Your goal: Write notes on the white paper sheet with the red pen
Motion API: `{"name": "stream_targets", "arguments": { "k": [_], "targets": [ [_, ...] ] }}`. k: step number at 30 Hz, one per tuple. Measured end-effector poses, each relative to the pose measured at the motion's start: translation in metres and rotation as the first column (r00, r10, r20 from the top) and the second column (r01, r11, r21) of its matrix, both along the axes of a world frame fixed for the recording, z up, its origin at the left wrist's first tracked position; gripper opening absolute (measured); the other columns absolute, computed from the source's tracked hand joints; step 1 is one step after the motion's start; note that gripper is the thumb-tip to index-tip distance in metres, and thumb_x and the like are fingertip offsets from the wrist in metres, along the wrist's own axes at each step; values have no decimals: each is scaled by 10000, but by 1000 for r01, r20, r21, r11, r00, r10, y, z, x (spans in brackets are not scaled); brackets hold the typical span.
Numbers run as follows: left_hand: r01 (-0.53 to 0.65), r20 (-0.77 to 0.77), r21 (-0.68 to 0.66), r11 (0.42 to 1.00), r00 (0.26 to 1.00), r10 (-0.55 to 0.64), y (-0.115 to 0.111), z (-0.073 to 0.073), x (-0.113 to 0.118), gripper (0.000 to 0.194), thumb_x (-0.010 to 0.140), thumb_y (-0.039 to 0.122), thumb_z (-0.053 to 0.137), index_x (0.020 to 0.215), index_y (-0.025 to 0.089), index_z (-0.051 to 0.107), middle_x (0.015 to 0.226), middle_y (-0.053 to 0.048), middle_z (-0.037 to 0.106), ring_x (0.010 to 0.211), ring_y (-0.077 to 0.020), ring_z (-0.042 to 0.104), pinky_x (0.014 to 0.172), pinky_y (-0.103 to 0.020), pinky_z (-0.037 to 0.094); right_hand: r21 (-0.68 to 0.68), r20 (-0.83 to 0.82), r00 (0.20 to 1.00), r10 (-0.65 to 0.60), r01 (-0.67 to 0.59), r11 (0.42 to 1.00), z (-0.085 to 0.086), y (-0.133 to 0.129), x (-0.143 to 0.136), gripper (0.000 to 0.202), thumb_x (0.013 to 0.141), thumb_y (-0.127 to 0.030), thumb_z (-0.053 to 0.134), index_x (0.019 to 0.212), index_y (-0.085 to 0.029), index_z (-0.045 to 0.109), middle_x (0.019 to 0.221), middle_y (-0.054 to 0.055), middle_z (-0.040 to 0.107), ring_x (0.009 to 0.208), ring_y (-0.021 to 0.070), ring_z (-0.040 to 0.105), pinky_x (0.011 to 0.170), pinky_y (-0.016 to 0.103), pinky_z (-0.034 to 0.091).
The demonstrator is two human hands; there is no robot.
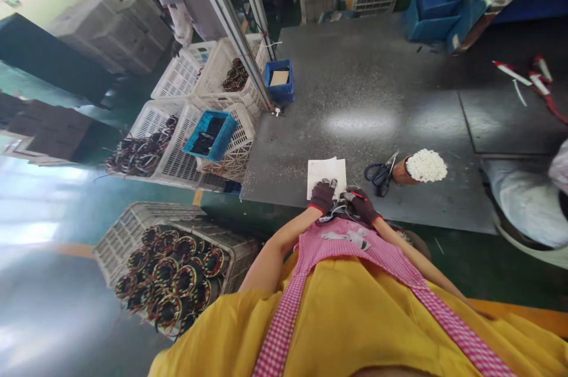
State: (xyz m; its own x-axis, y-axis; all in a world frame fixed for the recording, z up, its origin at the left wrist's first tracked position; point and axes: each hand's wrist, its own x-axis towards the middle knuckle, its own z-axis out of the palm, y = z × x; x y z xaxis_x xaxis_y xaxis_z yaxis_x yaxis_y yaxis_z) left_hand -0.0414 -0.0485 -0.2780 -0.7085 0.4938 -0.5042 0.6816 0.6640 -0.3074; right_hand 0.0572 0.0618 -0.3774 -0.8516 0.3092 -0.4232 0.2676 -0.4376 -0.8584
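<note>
My left hand (323, 196), in a dark glove with a red cuff, lies on white paper sheets (317, 171) at the table's front edge, fingers stretched over them. My right hand (362, 205), gloved alike, is at the sheets' lower right corner with its fingers closed. A small red streak shows by these fingers; what they hold is too small to make out. White and grey wires (339, 209) show between the hands, partly hidden against my apron. Right of my hands lie dark-handled scissors (380, 171), beside a brown cylindrical holder (403, 171) packed with white pieces (426, 166).
Left of the table (302, 122) stand white crates (164, 167) of wound coils and a blue tray (210, 135). A grey crate (128, 235) of stators (173, 276) is on the floor. A metal post (235, 28) rises beside a blue bin (279, 90). Red-and-white tools (536, 82) lie far right.
</note>
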Motion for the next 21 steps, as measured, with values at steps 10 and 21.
{"name": "stream_targets", "arguments": {
  "k": [10,21],
  "targets": [
    [-225,85,260,939,974,210,-3,5,18,473,1001,336,585,1425,146,671,1457,-184,645,1398,-353,543,1162,-465,464,-135,-149,988,-47,27,991,14,2,-18,463,715,-502,707,1046,-180,666,904,62,741,785,188,659,696,297,552],
    [-616,361,722,314,724,588,-60,24,6,455,1078,380,434,1308,106,715,1252,-159,763,1109,-227,717,986,-321,551,329,-203,974,103,-31,944,25,5,-38,537,864,-429,490,1307,-141,584,1186,168,730,1004,250,719,918,412,599]
  ]
}}
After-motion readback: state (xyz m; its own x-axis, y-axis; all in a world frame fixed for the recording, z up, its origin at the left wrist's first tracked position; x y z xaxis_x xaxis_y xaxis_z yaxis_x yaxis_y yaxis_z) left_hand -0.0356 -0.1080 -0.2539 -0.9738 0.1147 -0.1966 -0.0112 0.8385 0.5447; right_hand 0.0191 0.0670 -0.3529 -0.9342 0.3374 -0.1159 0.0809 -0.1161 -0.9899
